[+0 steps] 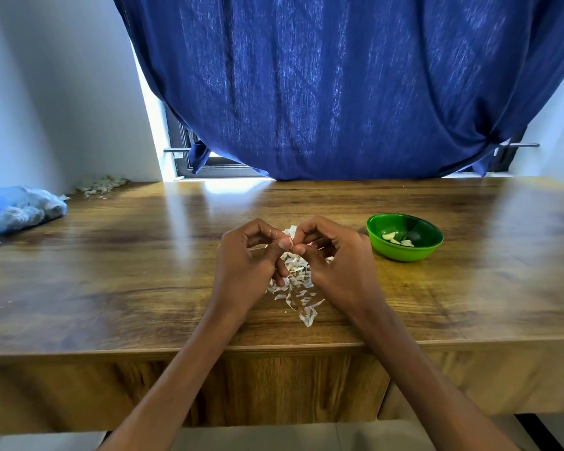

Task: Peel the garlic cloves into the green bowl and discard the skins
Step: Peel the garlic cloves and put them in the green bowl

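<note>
My left hand [246,260] and my right hand [334,255] meet over the middle of the wooden table [111,271]. Between their fingertips they pinch a garlic clove [290,234] with white skin sticking up from it; the clove itself is mostly hidden by my fingers. Below the hands lies a pile of white garlic skins [295,281], trailing toward the table's front edge. To the right of my right hand stands the green bowl [404,252], holding a few peeled cloves [389,236].
A blue plastic bag [17,208] lies at the table's far left. Another heap of skins [100,184] sits in the back left corner by the wall. A dark blue curtain [339,92] hangs behind the table over a window.
</note>
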